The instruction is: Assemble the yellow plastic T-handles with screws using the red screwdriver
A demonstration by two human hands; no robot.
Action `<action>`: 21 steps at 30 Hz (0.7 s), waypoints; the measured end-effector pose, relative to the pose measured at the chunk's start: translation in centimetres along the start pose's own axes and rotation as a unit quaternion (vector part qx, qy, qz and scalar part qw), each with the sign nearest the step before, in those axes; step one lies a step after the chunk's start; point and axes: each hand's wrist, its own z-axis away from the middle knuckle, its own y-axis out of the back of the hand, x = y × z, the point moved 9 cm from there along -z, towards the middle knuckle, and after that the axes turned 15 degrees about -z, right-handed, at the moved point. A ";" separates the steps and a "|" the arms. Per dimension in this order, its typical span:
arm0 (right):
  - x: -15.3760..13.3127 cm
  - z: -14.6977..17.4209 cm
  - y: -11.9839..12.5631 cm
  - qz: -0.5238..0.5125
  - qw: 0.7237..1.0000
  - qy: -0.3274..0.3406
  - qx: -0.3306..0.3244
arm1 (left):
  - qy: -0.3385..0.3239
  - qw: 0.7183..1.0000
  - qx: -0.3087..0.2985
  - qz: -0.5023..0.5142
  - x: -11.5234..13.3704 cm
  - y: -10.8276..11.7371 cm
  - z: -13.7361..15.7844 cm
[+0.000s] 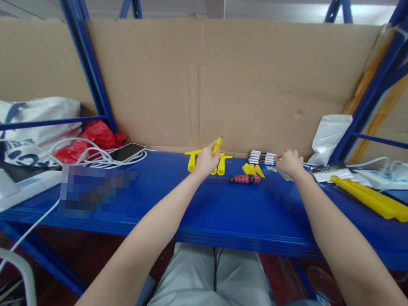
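My left hand (207,160) is closed around a yellow plastic piece (218,145), whose end sticks up past the fingers. Behind and beneath it lie several yellow T-shaped plastic parts (191,162), partly covered by the hand. Toward the right, my right hand (290,163) has its fingers drawn together low over the shelf, beside some small silvery bits (271,168); whether it pinches one is too small to tell. Between the hands are a red-and-black screwdriver (245,179), several small yellow flat pieces (253,170) and a stack of white strips with dark bands (261,157).
Long yellow tubes (378,199) and a white packet (330,135) lie at the right. On the left are a phone (129,151), white cables, a red plastic bag (94,138), a cloth bag (42,124) and a power strip (18,189). Cardboard (249,81) walls the back.
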 end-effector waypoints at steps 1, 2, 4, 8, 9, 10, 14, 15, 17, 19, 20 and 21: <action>0.8 -0.1 -0.1 0.008 1.000 -0.012 -0.006 | 0.028 0.998 0.013 0.049 -0.6 0.3 -0.2; 1.5 -0.2 -0.2 0.015 1.000 -0.022 -0.011 | 0.066 0.992 0.019 0.106 -1.3 0.5 -0.3; 2.7 -0.3 -0.6 0.027 0.999 -0.039 -0.022 | 0.141 0.965 -0.008 0.221 -2.3 -0.3 -0.1; 3.5 -0.1 -1.5 0.040 0.998 -0.048 -0.033 | 0.215 0.897 -0.087 0.375 -1.9 -2.4 1.1; 3.6 -0.1 -1.8 0.042 0.997 -0.046 -0.040 | 0.223 0.883 -0.116 0.396 -1.6 -3.1 1.4; 3.6 0.0 -2.1 0.045 0.997 -0.044 -0.049 | 0.231 0.869 -0.152 0.410 -1.3 -3.8 1.8; 3.7 0.1 -2.8 0.061 0.995 -0.044 -0.068 | 0.238 0.821 -0.321 0.408 0.2 -6.6 3.8; 3.8 0.2 -2.9 0.066 0.995 -0.043 -0.068 | 0.238 0.813 -0.352 0.398 0.4 -7.1 4.2; 3.7 0.2 -3.2 0.077 0.994 -0.039 -0.070 | 0.236 0.804 -0.389 0.384 0.8 -7.6 4.8; 3.4 0.2 -3.4 0.088 0.993 -0.031 -0.072 | 0.234 0.803 -0.398 0.377 1.1 -7.6 5.0; 3.3 0.3 -3.5 0.093 0.993 -0.026 -0.073 | 0.234 0.804 -0.398 0.375 1.1 -7.6 5.1; 3.1 0.3 -3.6 0.097 0.992 -0.022 -0.073 | 0.234 0.804 -0.399 0.374 1.2 -7.6 5.1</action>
